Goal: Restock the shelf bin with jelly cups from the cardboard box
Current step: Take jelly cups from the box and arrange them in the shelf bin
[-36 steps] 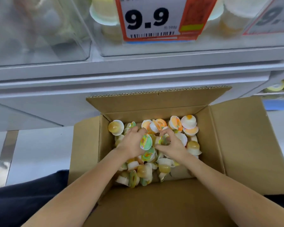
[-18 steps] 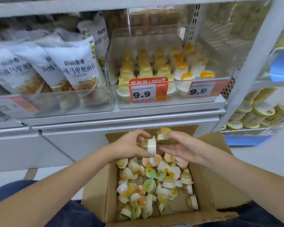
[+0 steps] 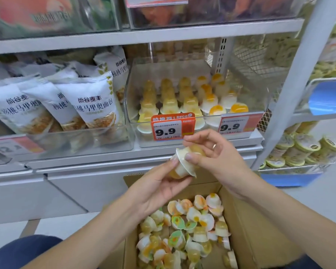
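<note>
My left hand (image 3: 155,189) and my right hand (image 3: 215,156) meet above the open cardboard box (image 3: 248,226) and just below the shelf edge. Between them are yellow jelly cups (image 3: 184,162) with white lids; my left fingers grip one from below and my right thumb and fingers pinch one from above. Several loose jelly cups (image 3: 184,230) in yellow, orange and green lie in the box. The clear shelf bin (image 3: 258,105) stands straight ahead, with rows of stacked yellow and orange-topped jelly cups (image 3: 182,98) inside and two 9.9 price tags on its front.
White snack bags (image 3: 89,105) fill the clear bin to the left. A grey shelf upright (image 3: 291,88) rises on the right, with round lidded cups (image 3: 301,148) on a low rack beyond it. Another shelf with bins hangs above. My dark trouser leg (image 3: 23,251) shows at bottom left.
Both hands have come up out of the box with jelly cups and risen to the shelf edge. The view has tilted up from the box to the shelf bin.
</note>
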Motion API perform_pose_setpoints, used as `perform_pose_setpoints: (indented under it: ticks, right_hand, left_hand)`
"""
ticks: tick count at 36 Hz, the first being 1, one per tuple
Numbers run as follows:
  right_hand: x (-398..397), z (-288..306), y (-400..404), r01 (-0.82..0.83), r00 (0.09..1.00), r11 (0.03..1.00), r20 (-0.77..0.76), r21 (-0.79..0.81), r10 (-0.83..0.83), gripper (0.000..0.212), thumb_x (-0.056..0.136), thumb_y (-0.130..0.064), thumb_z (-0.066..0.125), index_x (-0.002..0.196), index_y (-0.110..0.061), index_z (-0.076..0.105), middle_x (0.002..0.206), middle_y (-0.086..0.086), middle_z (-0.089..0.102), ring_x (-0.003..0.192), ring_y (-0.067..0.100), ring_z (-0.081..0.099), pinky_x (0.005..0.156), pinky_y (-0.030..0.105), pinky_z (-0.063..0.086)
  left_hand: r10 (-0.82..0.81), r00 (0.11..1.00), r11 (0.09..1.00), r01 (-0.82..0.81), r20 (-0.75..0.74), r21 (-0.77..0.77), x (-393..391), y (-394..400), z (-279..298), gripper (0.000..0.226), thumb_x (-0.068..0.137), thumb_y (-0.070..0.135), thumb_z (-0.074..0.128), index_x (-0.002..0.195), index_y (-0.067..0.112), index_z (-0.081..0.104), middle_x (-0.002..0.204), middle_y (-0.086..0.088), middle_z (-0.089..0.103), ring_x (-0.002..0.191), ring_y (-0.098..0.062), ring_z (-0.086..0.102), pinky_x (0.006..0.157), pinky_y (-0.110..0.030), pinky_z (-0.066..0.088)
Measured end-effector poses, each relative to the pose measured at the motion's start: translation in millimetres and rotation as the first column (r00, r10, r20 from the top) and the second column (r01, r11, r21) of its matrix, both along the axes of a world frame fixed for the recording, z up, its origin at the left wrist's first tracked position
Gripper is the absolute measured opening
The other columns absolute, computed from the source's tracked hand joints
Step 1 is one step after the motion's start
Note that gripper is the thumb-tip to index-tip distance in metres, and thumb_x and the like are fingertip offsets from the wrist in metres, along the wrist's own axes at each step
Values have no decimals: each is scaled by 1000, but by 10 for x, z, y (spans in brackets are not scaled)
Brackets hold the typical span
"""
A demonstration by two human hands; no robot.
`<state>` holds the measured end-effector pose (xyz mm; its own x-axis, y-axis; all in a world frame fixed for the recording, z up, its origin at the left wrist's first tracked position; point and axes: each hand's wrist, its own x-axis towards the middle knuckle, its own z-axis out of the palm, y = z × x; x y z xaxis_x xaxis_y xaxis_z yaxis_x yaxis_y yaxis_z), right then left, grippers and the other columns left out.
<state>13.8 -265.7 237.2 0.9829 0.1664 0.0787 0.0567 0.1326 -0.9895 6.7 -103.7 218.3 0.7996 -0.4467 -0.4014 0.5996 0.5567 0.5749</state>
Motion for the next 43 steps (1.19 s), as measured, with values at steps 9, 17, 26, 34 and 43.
perform_pose_setpoints:
  ticks: [9, 17, 26, 34, 43]
  right_hand:
    - [76, -35, 32, -98, 986, 942, 96, -322, 135, 29, 84, -33, 62, 112, -27, 63, 102, -18, 63, 96, 3, 59, 85, 20, 49]
    - [91, 65, -126, -268, 930, 804, 77, -531, 361, 64, 75, -16, 80, 128, -34, 49, 121, -14, 54, 108, 9, 56, 79, 26, 54]
    - [111, 93, -99, -147, 947, 793, 147, -591, 286, 63, 61, -16, 89, 115, -31, 60, 108, -24, 61, 101, -2, 58, 81, 10, 44]
    - [416, 566, -108, 97, 975, 900, 222, -425, 0, 61, 49, -45, 81, 107, -37, 66, 103, -7, 69, 92, 10, 66, 75, 21, 56]
    - [1909, 756, 171, 233, 967, 682, 236, -694, -90, 75, 65, -45, 83, 128, -19, 53, 122, -4, 57, 110, 15, 55, 85, 21, 46]
  left_hand:
    - [-28, 1000, 997, 28, 3, -73, 40, -18, 32, 47, 80, 19, 62, 120, -5, 56, 124, -28, 58, 113, -37, 60, 90, -40, 52]
    - [-138, 983, 990, 141, 120, -15, 65, 88, 30, 60, 48, 12, 92, 102, -4, 70, 110, -29, 64, 98, -35, 67, 70, -30, 59]
    - [-209, 947, 959, 151, 244, 238, 85, 114, 57, 39, 73, 15, 72, 110, 3, 64, 106, -18, 68, 95, -23, 65, 93, -43, 51]
    - [-469, 765, 577, -114, 442, 808, 498, 411, 309, 41, 76, 45, 72, 111, 25, 64, 108, 7, 69, 100, -8, 66, 89, -29, 53]
    - [-343, 753, 385, -432, 561, 816, 695, 635, 200, 19, 73, 24, 79, 88, 20, 68, 87, 7, 69, 78, -8, 64, 73, -19, 52]
